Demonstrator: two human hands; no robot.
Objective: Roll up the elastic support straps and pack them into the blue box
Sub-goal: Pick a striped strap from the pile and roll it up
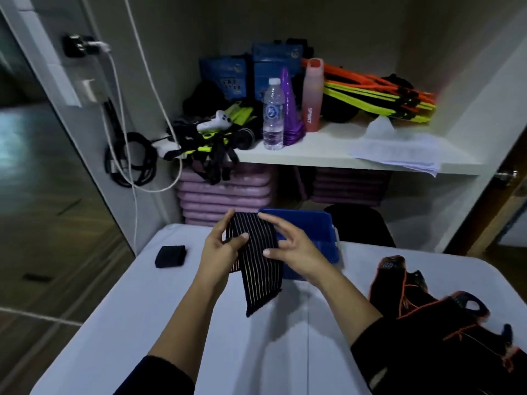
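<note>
- Black elastic strap (253, 269) with pale stripes, head view: held up between both grips, its lower end hanging toward the white surface (199, 337); I cannot tell whether the end touches.
- Left grip (222, 246): narrow, pinching the strap's upper left part, with the thumb on the front and the fingers behind.
- Right grip (288, 240): wide, fingers nearly straight. The index tip is at the top edge and the thumb tip touches the strap's right edge.
- Blue box (313, 223): just beyond the right grip, partly hidden by it. Contents are not visible.
- Small black roll (170, 256): on the surface, well to the left of the left grip.
- Heap of black-and-orange straps (427, 309): right of the right grip, unrolled.
- Step, as I judge it: starting the roll at the strap's top end.
- Next move calls for: turning the top edge over tightly, keeping the sides square, then winding down the hanging length before it goes into the box.
</note>
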